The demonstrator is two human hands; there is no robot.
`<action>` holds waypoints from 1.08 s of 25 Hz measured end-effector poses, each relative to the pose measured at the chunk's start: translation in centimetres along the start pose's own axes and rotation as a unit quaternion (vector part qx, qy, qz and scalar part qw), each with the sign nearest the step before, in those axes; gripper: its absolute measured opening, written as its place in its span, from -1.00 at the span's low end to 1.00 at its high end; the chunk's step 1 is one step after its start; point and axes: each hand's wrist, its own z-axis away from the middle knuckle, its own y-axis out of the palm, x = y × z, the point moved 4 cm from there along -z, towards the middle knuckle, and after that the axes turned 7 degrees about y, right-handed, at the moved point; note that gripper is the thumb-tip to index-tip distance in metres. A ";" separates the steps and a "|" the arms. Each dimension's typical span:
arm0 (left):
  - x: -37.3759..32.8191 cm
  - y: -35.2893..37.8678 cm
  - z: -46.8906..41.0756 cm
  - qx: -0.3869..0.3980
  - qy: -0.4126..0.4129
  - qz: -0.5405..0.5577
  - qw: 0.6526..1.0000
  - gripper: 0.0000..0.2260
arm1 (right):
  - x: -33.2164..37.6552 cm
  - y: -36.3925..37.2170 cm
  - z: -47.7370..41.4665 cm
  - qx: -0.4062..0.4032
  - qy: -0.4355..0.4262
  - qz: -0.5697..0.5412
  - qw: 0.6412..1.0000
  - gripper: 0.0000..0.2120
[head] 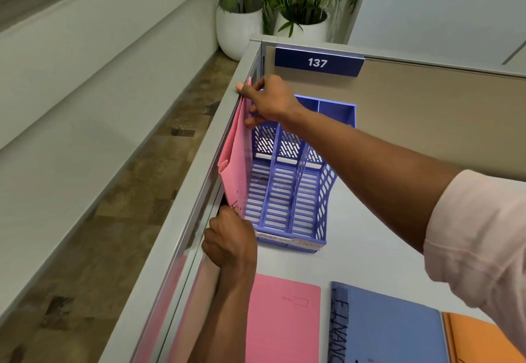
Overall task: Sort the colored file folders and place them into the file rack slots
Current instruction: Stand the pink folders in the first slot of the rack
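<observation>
Bottom frame edge crops the flat pink folder [281,323], blue folder [390,331] and orange folder [478,340]. Rack front labels [290,241] illegible.

The file rack [290,180] stands on the desk [370,249], close to the partition wall [182,192] on its left. A folder [234,158] stands upright at the rack's left side, between rack and partition; the right hand [270,98] pinches its far top edge, the left hand [227,240] its near end. Nearer than the rack, three folders lie flat in a row: one [281,323] straight before it, one [390,331] to the right, the third [478,340] rightmost. Behind the rack hangs a number plate [318,62], two potted plants [279,1] beyond it
</observation>
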 end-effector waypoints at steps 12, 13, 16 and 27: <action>0.4 0.8 0.1 0.060 -0.057 0.026 0.996 -0.75 | -3.3 2.5 7.0 -0.046 -0.033 0.033 0.998 -0.42; 0.4 0.7 0.1 0.059 -0.060 0.027 0.996 -0.75 | -3.8 2.8 8.1 -0.041 -0.035 0.038 0.998 -0.43; 0.4 0.4 0.4 0.057 -0.061 0.029 0.996 -0.74 | -5.5 2.9 11.6 -0.041 -0.032 0.019 0.998 -0.47; 6.8 1.0 6.2 0.116 0.029 -0.076 0.990 -0.63 | -23.5 2.8 30.2 -0.087 0.159 -0.075 0.981 -0.67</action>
